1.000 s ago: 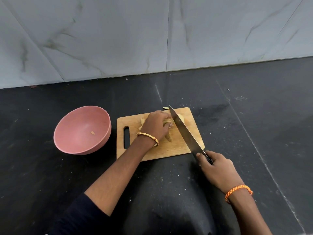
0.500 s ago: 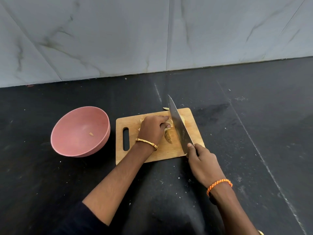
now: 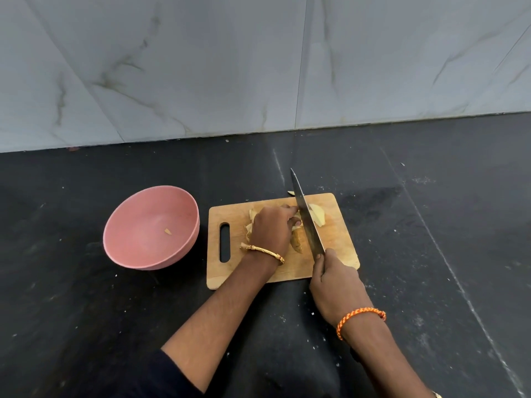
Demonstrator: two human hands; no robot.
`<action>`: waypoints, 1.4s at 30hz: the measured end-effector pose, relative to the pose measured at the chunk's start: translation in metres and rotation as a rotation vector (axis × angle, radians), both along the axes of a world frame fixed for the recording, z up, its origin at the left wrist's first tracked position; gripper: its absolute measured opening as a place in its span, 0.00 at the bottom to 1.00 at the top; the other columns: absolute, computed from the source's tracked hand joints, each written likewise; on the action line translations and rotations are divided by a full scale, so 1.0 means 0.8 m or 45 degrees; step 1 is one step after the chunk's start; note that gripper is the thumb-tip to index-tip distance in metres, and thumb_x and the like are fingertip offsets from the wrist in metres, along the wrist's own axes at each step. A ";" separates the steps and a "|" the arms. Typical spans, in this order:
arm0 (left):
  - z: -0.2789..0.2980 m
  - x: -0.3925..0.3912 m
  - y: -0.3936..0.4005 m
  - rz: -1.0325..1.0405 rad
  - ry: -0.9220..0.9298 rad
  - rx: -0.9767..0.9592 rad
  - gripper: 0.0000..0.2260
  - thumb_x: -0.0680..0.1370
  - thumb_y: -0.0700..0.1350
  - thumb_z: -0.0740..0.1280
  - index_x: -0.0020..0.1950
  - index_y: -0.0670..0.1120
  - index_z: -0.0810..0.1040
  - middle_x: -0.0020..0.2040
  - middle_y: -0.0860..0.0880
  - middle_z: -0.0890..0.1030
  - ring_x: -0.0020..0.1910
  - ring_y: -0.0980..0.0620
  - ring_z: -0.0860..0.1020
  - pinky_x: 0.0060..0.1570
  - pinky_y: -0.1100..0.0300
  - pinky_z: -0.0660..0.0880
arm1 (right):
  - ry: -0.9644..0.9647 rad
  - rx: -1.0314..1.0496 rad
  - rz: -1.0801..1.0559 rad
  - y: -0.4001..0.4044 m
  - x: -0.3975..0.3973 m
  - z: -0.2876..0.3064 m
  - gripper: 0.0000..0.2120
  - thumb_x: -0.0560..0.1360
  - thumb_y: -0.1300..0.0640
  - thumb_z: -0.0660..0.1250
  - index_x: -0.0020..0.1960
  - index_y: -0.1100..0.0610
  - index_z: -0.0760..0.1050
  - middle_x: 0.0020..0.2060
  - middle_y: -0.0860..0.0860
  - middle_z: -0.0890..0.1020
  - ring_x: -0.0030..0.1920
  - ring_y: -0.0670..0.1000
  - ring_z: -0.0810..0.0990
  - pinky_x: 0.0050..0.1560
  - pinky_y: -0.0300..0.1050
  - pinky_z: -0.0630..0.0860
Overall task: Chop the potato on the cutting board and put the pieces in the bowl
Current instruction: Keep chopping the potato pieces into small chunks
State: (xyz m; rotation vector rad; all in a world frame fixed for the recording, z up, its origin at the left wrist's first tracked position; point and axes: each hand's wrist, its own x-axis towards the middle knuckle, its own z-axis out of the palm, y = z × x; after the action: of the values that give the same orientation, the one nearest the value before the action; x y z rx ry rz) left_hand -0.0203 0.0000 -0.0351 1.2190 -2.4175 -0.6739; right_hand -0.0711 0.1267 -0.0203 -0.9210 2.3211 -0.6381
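chopping: a person worked a potato (image 3: 317, 215) on a wooden cutting board (image 3: 339, 239) set on a dark counter (image 3: 431, 225), well short of finishing the job.
left hand: the left hand (image 3: 271, 228) curled its fingers over the cut potato near the middle of the board, pinning it down; strips showed at its far side.
right hand: the right hand (image 3: 334, 280) was wrapped round the handle of a knife (image 3: 306, 216), whose blade ran just beside the left fingertips.
done: several slices lay cut on the board, one wedge to the right of the blade.
bowl: the pink bowl (image 3: 184, 202), left of the board, held only one small scrap (image 3: 167, 231).
left to do: more cuts seemed due, and nearly all the pieces awaited transfer.
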 end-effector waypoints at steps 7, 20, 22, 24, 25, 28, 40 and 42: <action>0.005 0.000 0.002 0.043 -0.007 0.001 0.14 0.79 0.44 0.63 0.64 0.47 0.76 0.61 0.48 0.79 0.60 0.51 0.77 0.62 0.60 0.70 | -0.091 0.134 0.053 0.036 0.005 0.006 0.12 0.82 0.49 0.48 0.48 0.53 0.67 0.38 0.53 0.77 0.39 0.53 0.78 0.44 0.51 0.77; 0.009 0.014 -0.011 -0.046 -0.016 0.219 0.14 0.78 0.40 0.63 0.64 0.46 0.76 0.55 0.44 0.82 0.54 0.48 0.78 0.53 0.64 0.69 | -0.149 -0.029 -0.015 0.054 -0.014 0.018 0.15 0.81 0.48 0.52 0.46 0.56 0.71 0.32 0.54 0.77 0.32 0.52 0.76 0.39 0.51 0.76; 0.009 0.014 -0.012 -0.030 0.031 0.248 0.14 0.77 0.40 0.65 0.62 0.45 0.77 0.56 0.44 0.82 0.56 0.48 0.78 0.58 0.61 0.70 | -0.141 -0.052 -0.013 0.042 -0.014 0.013 0.15 0.81 0.48 0.52 0.44 0.55 0.70 0.33 0.55 0.77 0.33 0.53 0.76 0.39 0.52 0.76; 0.011 0.015 -0.012 -0.023 0.063 0.250 0.13 0.76 0.40 0.66 0.61 0.45 0.78 0.57 0.44 0.82 0.57 0.48 0.78 0.62 0.59 0.70 | -0.150 -0.076 -0.012 0.034 -0.013 0.010 0.15 0.81 0.48 0.52 0.42 0.55 0.69 0.32 0.54 0.77 0.32 0.53 0.75 0.38 0.52 0.75; 0.012 0.014 -0.012 -0.023 0.070 0.245 0.13 0.76 0.40 0.66 0.61 0.44 0.78 0.57 0.44 0.81 0.58 0.48 0.78 0.62 0.59 0.70 | -0.154 -0.081 -0.008 0.031 -0.012 0.009 0.16 0.81 0.48 0.51 0.42 0.56 0.69 0.32 0.54 0.77 0.31 0.53 0.74 0.38 0.52 0.76; 0.010 0.014 -0.012 -0.026 0.087 0.224 0.13 0.76 0.39 0.66 0.61 0.45 0.78 0.57 0.44 0.81 0.57 0.48 0.78 0.62 0.59 0.71 | -0.173 -0.082 0.007 0.023 -0.012 0.006 0.15 0.81 0.49 0.51 0.43 0.57 0.70 0.32 0.53 0.76 0.30 0.51 0.74 0.37 0.50 0.75; 0.004 0.008 -0.004 -0.024 0.034 0.102 0.14 0.79 0.38 0.62 0.64 0.45 0.75 0.59 0.46 0.80 0.57 0.50 0.78 0.61 0.60 0.71 | -0.088 0.152 0.078 0.014 0.000 0.008 0.11 0.81 0.50 0.50 0.48 0.54 0.68 0.39 0.55 0.78 0.42 0.56 0.80 0.45 0.53 0.78; 0.005 0.009 -0.004 -0.007 0.063 0.112 0.14 0.79 0.38 0.62 0.64 0.44 0.75 0.59 0.46 0.80 0.57 0.52 0.78 0.60 0.64 0.70 | -0.093 0.194 0.097 0.025 0.000 0.009 0.11 0.81 0.50 0.50 0.50 0.54 0.68 0.40 0.55 0.78 0.41 0.55 0.80 0.45 0.53 0.79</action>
State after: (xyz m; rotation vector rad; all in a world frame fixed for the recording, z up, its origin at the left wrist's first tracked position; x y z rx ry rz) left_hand -0.0134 -0.0029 -0.0310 1.2153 -2.3737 -0.8107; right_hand -0.0707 0.1469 -0.0131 -0.8953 2.2243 -0.4491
